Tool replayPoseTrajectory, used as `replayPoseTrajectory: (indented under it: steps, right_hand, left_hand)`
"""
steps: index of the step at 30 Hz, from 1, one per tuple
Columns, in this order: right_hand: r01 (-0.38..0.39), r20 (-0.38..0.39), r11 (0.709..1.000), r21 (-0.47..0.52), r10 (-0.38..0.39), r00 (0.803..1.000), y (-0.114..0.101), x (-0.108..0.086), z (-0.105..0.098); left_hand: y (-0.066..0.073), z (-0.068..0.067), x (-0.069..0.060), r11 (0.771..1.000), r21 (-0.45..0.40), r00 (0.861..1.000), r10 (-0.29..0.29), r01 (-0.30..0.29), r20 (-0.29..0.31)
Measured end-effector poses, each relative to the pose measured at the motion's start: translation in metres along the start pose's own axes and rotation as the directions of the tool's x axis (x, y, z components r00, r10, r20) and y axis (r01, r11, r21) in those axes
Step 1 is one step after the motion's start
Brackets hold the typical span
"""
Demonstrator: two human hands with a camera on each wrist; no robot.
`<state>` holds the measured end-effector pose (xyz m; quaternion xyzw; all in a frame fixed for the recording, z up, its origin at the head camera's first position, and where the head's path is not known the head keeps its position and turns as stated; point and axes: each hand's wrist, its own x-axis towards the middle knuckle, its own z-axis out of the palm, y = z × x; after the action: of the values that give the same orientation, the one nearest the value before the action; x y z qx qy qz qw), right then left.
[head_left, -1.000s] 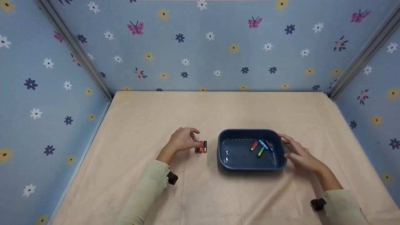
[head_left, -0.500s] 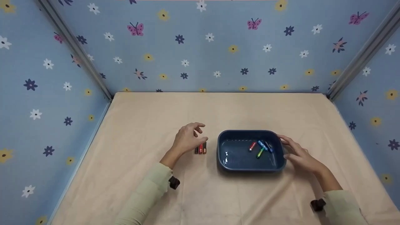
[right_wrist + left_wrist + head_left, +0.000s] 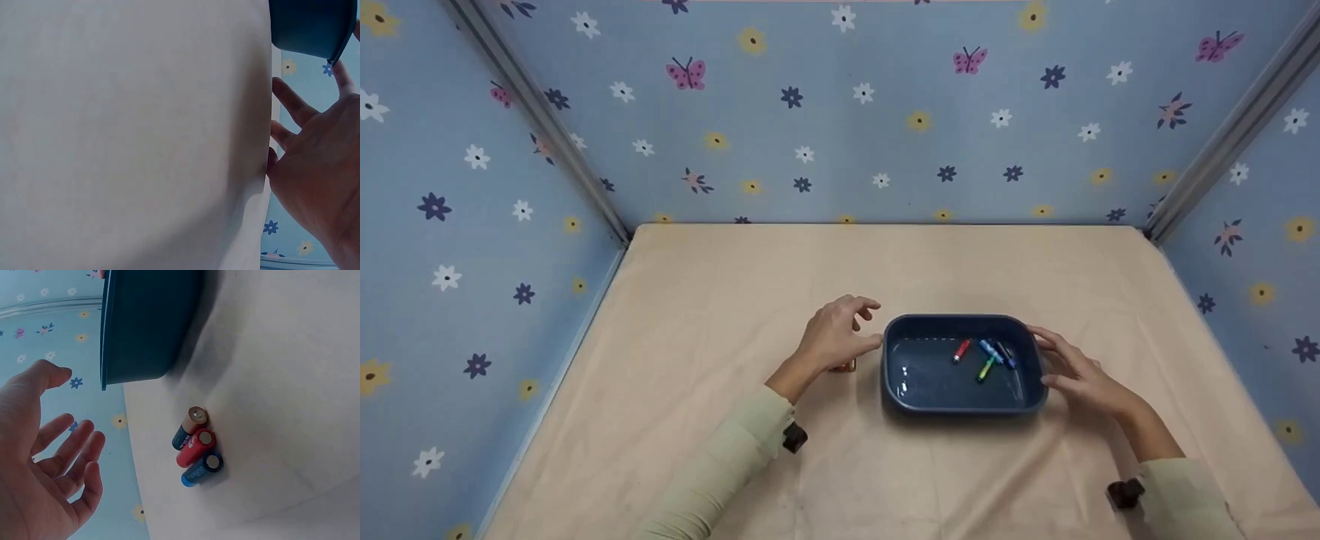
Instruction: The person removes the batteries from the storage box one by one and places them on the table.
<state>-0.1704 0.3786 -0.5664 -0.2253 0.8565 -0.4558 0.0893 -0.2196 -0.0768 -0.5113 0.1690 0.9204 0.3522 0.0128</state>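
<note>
Three small cylindrical batteries lie side by side on the cream cloth-covered table [image 3: 720, 300], left of the dark blue rectangular box with rounded corners [image 3: 930, 382]. The left wrist view shows their order: the copper-and-dark battery [image 3: 191, 427] is closest to the box, the red battery [image 3: 196, 448] is in the middle, and the blue-and-black battery [image 3: 202, 468] is on the far left. In the head view the left hand [image 3: 834, 330] hides most of them. That hand hovers above them, thumb stretched out and fingers apart, gently bent, holding nothing; its thumb tip is just beside the box's left rim.

The right hand [image 3: 1078, 375] touches the box's right wall, its fingers spread and its thumb on the nearer part of that wall.

Inside the box, towards its right side, are four small cylinders: a red cylinder [image 3: 961, 351], a yellow-green cylinder [image 3: 985, 370], a light blue cylinder [image 3: 988, 349] and a dark blue cylinder [image 3: 1006, 354]. Pale green sleeves [image 3: 727, 461] cover both forearms. Light blue panels with flowers and butterflies [image 3: 840, 120] stand beyond the table's far edge and on both sides.
</note>
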Motion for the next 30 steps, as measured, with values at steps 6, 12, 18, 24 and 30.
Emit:
replayPoseTrajectory:
  steps: [6,12,18,24,30]
  right_hand:
    - [0.016,0.004,1.0,0.024,-0.016,1.0,0.002,-0.001,0.0]
    - [0.023,-0.003,1.0,0.004,-0.023,1.0,0.002,-0.001,0.001]
    - [0.014,-0.005,1.0,-0.007,-0.014,1.0,0.002,0.0,0.0]
    - [0.016,-0.006,1.0,-0.007,-0.016,1.0,0.001,-0.001,0.001]
    - [-0.019,-0.008,0.999,-0.05,0.019,1.0,-0.001,-0.001,-0.001]
  left_hand:
    - [0.012,0.003,0.008,0.999,0.014,0.998,0.033,-0.034,0.058]
    - [0.024,0.01,0.015,0.996,0.044,0.992,0.069,-0.074,0.106]
    - [0.037,0.015,0.023,0.995,0.028,0.985,0.095,-0.1,0.145]
    - [0.047,0.02,0.029,0.993,0.001,0.972,0.115,-0.117,0.206]
    - [0.055,0.022,0.038,0.991,-0.066,0.939,0.129,-0.114,0.32]
